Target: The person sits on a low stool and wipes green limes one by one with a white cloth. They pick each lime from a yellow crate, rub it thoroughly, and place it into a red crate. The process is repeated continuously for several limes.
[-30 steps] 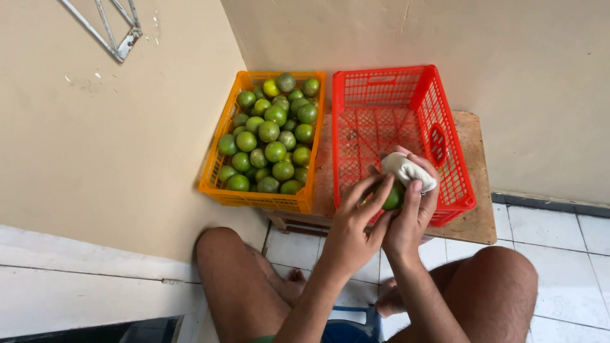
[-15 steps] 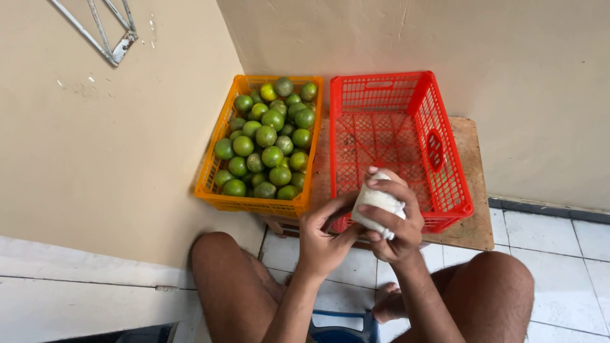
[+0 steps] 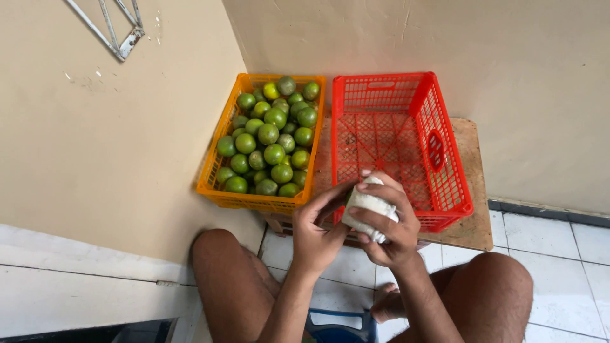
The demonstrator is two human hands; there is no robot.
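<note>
My right hand [image 3: 393,227] is wrapped around a white cloth [image 3: 367,207] bundled over something I cannot see, just in front of the near rim of the red crate [image 3: 445,159]. My left hand [image 3: 316,230] touches the bundle from the left with its fingers curled against it. Left of the red crate stands an orange crate [image 3: 216,166] filled with several green limes [image 3: 274,136]. The red crate shows nothing inside.
Both crates rest on a low wooden board [image 3: 473,190] pushed into a corner of beige walls. My bare knees [image 3: 222,254] flank the hands above a white tiled floor [image 3: 540,238]. A blue stool edge [image 3: 343,324] shows below.
Both hands drew back from over the red crate toward me. A green lime visible between them a second ago is now hidden under the white cloth.
</note>
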